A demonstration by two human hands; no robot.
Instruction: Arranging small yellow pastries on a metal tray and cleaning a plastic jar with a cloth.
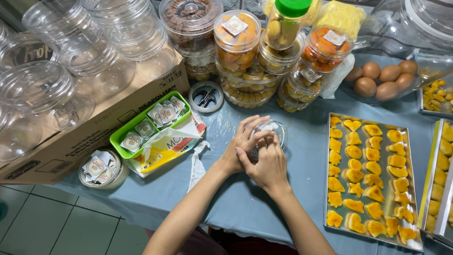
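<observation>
two hands (257, 153), six eggs (383, 78)

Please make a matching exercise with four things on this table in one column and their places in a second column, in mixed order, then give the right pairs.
1. eggs
2. green tray
3. baking tray of yellow cookies
4. clear jar

A. between both hands
B. leaning on the cardboard box
C. far right, in a clear bag
D. near right, flat on the blue cloth

Pairs: 1-C, 2-B, 3-D, 4-A
</observation>
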